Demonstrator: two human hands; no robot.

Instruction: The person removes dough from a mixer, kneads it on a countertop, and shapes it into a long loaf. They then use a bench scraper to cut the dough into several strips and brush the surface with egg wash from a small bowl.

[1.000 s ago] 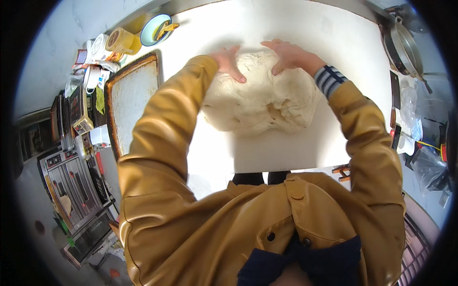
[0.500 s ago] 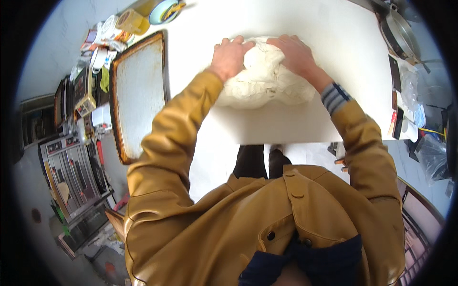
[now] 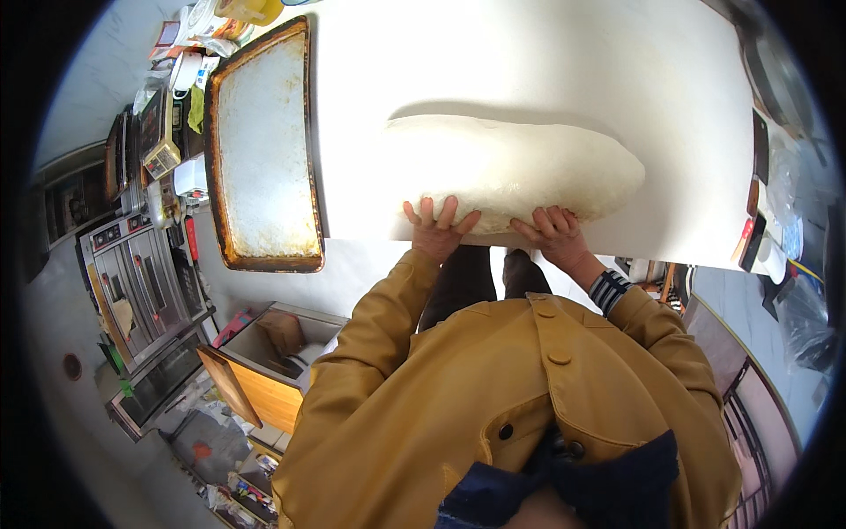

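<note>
A long, smooth, pale loaf-shaped mass of dough [image 3: 520,163] lies crosswise near the front edge of the white table. My left hand [image 3: 438,229] is at its near side, left of the middle, with the fingers spread and bent against the dough. Farther right, my right hand [image 3: 557,236] takes hold of the same near side, fingers closer together. Both thumbs point inward, toward each other. The dough's underside is hidden.
Left of the dough, a rectangular baking tray [image 3: 264,159] with browned rims reaches past the table's front edge. Knives [image 3: 753,189] lie along the right edge, near a white cup [image 3: 772,257]. A metal oven [image 3: 141,282] stands at the left, and an open drawer [image 3: 282,344] is below.
The lumpy, folded dough has become a longer, smooth-topped roll, lying nearer to me. Both hands have come back from its far side to its near side.
</note>
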